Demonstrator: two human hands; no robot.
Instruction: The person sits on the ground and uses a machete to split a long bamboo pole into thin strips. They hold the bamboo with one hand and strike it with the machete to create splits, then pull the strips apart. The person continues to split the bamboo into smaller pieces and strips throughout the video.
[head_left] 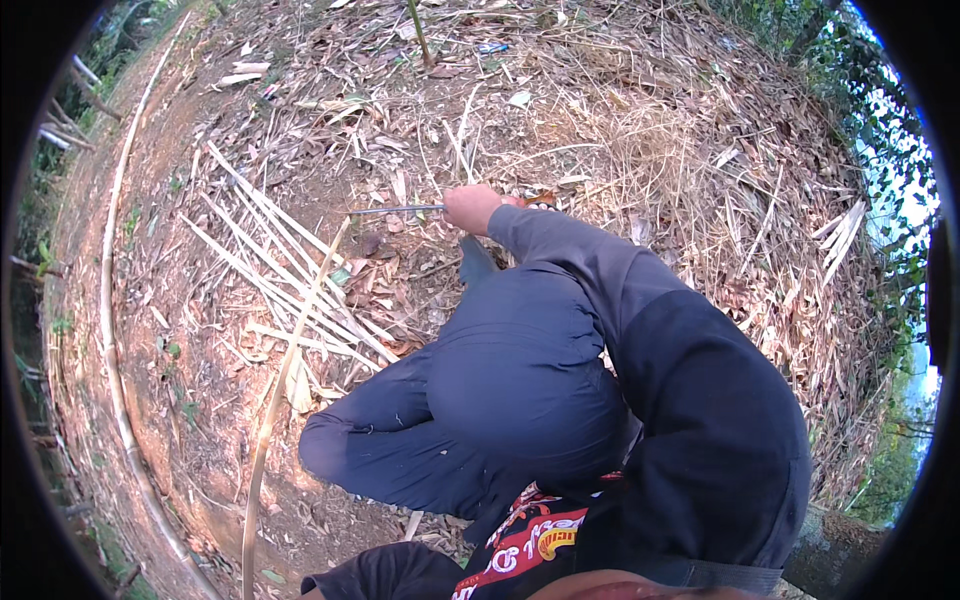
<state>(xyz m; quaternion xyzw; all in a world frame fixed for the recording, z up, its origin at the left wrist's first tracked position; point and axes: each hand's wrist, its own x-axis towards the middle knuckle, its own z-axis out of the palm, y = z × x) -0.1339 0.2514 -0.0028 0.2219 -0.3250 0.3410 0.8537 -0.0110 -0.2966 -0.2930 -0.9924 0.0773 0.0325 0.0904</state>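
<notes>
My right hand (pixel 472 208) is closed at the end of my outstretched arm. From it a knife (pixel 395 210) points left, its thin blade seen nearly edge-on and its handle hidden in my fist. At the blade's tip is the upper end of a long pale bamboo strip (pixel 268 425), which slants up from the lower edge; whether they touch I cannot tell. My left hand is out of the picture, with only its dark sleeve (pixel 385 575) showing at the bottom. Several split bamboo strips (pixel 290 265) lie fanned out on the ground, left of my bent legs (pixel 510 390).
A long bamboo pole (pixel 112 300) curves along the left side. Dry leaves and shavings cover the sloping ground (pixel 620 130). Pale wood pieces (pixel 842 238) lie at the far right, and a thin stem (pixel 418 35) stands at the top. Green foliage borders both sides.
</notes>
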